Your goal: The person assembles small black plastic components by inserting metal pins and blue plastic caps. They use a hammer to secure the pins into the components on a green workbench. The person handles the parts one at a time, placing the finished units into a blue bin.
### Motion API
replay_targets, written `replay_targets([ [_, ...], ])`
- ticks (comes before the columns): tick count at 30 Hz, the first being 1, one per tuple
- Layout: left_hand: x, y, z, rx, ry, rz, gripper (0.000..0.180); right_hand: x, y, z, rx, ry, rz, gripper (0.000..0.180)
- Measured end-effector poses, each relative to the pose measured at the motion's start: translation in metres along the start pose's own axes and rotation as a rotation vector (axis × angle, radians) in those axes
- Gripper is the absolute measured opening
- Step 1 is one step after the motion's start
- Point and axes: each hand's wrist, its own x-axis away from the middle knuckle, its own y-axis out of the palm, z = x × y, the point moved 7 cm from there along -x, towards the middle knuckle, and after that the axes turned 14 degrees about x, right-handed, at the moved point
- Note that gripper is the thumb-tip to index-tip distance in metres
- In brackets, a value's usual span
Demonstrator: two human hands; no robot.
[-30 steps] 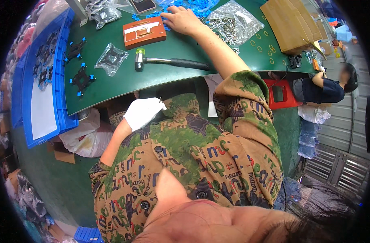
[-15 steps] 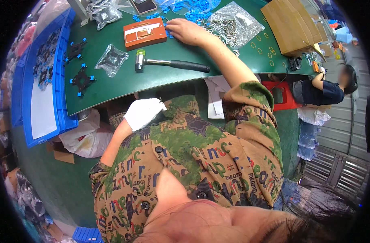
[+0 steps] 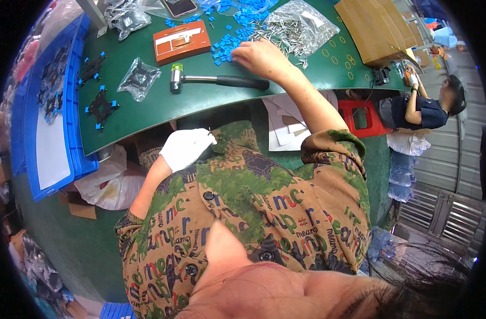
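Note:
My left hand [image 3: 185,151], in a white glove, is closed in front of the table's near edge. Its fingertips pinch a small thin metal piece [image 3: 210,129]. Bare and reaching over the table, my right hand [image 3: 264,58] has its fingers bent together at the near side of scattered small blue plastic pieces [image 3: 229,43]; what they hold, if anything, is hidden. A pile of small metal pins [image 3: 285,34] lies partly in a clear bag [image 3: 318,26] beyond that hand. To its left are an orange-brown box [image 3: 182,45] and a mallet [image 3: 221,81] with a black grip.
Black frames with blue ends [image 3: 101,108] lie at the table's left, near a bagged black frame [image 3: 139,80]. A blue crate [image 3: 57,183] stands at the far left. Rubber bands [image 3: 349,61] and a cardboard box [image 3: 376,32] are at right, with a co-worker [image 3: 421,109] beyond.
My right hand has moved nearer and to the right, away from the orange-brown box, exposing more blue pieces. My left hand keeps its pinch. The co-worker's arms have shifted.

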Motion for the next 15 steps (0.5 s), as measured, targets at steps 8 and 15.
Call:
replay_targets([
  [8,0.003,-0.005,0.008,0.076,-0.05,0.009,0.028,-0.021,0.005,-0.013,0.08,0.074,-0.192,0.033],
  [15,0.006,-0.005,0.005,0.064,0.023,0.046,0.029,-0.013,-0.011,-0.005,0.188,-0.306,-0.071,0.015],
])
